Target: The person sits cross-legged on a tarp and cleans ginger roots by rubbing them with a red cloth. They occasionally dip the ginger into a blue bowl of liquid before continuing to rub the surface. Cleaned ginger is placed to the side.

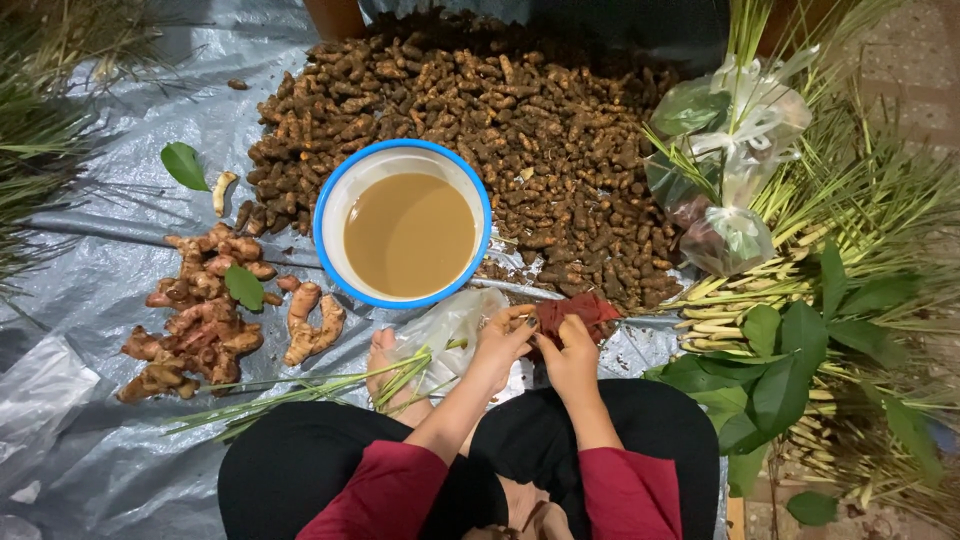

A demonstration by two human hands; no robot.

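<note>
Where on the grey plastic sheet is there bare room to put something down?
Bare grey plastic sheet lies left of the pale ginger roots and below them. Crowded: around the blue-rimmed white bowl, brown turmeric heap and both hands.

Hands point(540, 345) on dark-red cloth point(580, 312)

The person wears a dark red top whose sleeves point(385, 490) end near the elbows, at about six o'clock in the view, leaving the forearms bare. Black trousers point(300, 460) cover both knees, spreading from seven to five o'clock. The left hand point(500, 345) and right hand point(570, 360) are bare, without gloves. One bare foot point(383, 360) shows at about seven o'clock of the hands.
</note>
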